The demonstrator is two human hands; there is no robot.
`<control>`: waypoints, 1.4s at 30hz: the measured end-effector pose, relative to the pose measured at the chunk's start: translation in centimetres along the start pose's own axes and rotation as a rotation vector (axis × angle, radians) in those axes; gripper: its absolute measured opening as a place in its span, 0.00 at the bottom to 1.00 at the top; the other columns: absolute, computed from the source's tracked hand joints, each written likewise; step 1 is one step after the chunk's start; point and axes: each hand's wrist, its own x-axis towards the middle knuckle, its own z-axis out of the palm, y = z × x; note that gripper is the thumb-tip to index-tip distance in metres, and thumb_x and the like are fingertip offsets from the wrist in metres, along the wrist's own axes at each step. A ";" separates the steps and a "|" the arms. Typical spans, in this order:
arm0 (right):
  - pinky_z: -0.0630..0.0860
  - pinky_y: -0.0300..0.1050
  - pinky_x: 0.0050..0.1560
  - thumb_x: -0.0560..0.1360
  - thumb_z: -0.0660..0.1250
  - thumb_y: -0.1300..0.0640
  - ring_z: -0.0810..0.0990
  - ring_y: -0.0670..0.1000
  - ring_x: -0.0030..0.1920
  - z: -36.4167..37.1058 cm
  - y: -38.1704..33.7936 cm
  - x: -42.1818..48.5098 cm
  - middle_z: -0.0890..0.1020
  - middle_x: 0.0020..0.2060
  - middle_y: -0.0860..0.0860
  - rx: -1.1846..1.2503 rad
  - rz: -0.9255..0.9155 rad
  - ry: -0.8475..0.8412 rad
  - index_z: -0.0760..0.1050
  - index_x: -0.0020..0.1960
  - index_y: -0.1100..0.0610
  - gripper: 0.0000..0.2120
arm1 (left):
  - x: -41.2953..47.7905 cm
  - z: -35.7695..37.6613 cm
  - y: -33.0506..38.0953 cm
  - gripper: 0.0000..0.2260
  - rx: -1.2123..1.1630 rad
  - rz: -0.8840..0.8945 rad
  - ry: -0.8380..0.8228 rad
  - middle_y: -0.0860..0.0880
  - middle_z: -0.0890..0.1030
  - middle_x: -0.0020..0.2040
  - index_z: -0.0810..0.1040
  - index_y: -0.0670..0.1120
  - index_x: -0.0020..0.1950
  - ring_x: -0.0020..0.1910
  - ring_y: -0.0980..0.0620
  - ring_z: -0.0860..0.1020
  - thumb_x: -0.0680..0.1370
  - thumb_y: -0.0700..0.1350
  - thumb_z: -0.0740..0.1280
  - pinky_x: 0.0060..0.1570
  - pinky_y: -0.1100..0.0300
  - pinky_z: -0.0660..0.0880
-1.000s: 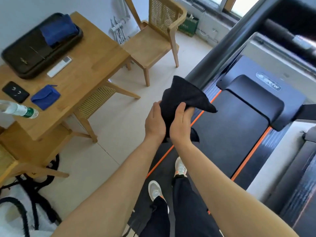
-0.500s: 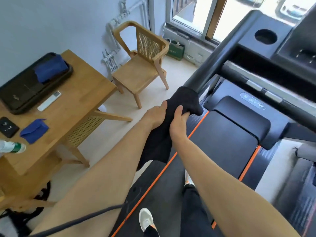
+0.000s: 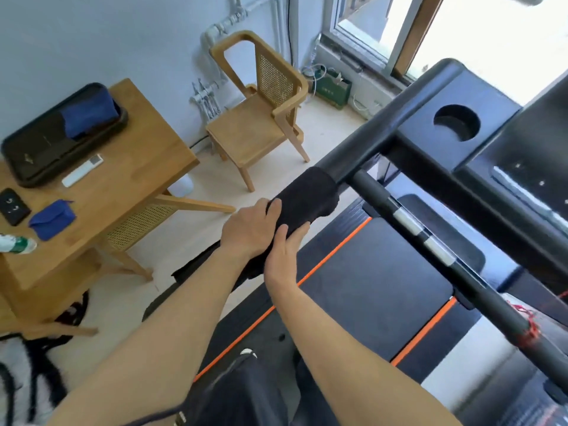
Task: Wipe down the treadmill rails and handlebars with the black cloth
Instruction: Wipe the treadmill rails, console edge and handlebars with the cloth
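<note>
since the earlier frame, both hands have carried the cloth (image 3: 307,195) up and forward, from in front of the body onto the rail (image 3: 384,130).

hand state. the left hand (image 3: 249,233) lies palm-down on the near end of the cloth, fingers curled over it and over the outer side of the rail. the right hand (image 3: 284,255) sits just beside it on the inner side, thumb on top and fingers along the cloth, clamping it against the rail. neither hand holds anything else.

cloth position. the cloth is wrapped over the top of the rail like a sleeve, running from under both hands to just ahead of the fingertips. its far edge stops just short of the joint where the crossbar (image 3: 408,222) branches off, ahead and right of the hands.

reason for hold. wrapping puts fabric on the top and both sides of the tube at once. one hand per side keeps the sleeve from unrolling, so a single slide should clean most of the girth.

progress (judgement). wiping looks to be at its start; the rail ahead of the hands and the crossbar remain. the next move likely calls for a steady push along the rail, then a re-wrap at the joint, where the cloth may snag.

surroundings. the belt (image 3: 368,272) lies below and right of the right hand. the table (image 3: 138,179) stands well left of the left hand.
</note>
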 end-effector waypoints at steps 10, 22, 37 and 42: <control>0.67 0.57 0.69 0.74 0.47 0.34 0.69 0.54 0.70 -0.4 -4.1 7.9 0.66 0.75 0.49 0.070 -0.008 0.348 0.48 0.79 0.45 0.35 | 8.8 0.0 7.4 0.26 -0.264 0.058 -0.280 0.41 0.76 0.68 0.75 0.42 0.68 0.62 0.45 0.74 0.85 0.56 0.46 0.64 0.53 0.67; 0.54 0.30 0.62 0.84 0.50 0.45 0.59 0.50 0.76 2.4 -1.5 2.4 0.57 0.79 0.52 -0.079 0.004 0.359 0.46 0.80 0.57 0.30 | 4.2 -0.3 -2.3 0.27 -0.332 0.102 -0.298 0.55 0.83 0.59 0.78 0.62 0.63 0.59 0.52 0.79 0.73 0.73 0.55 0.64 0.49 0.73; 0.54 0.55 0.76 0.80 0.49 0.47 0.70 0.60 0.68 -5.1 -9.1 9.0 0.75 0.64 0.61 -1.351 -0.402 0.534 0.66 0.70 0.66 0.28 | 10.5 0.2 9.0 0.19 -0.412 0.211 -0.334 0.47 0.76 0.69 0.70 0.55 0.72 0.68 0.44 0.72 0.84 0.55 0.52 0.69 0.48 0.66; 0.64 0.53 0.70 0.83 0.47 0.49 0.77 0.61 0.60 -6.3 -12.7 11.8 0.79 0.57 0.62 -1.218 -0.185 0.451 0.66 0.66 0.66 0.23 | 14.6 1.0 13.7 0.23 -0.360 0.170 -0.395 0.45 0.76 0.68 0.72 0.49 0.70 0.66 0.44 0.72 0.83 0.58 0.48 0.68 0.48 0.66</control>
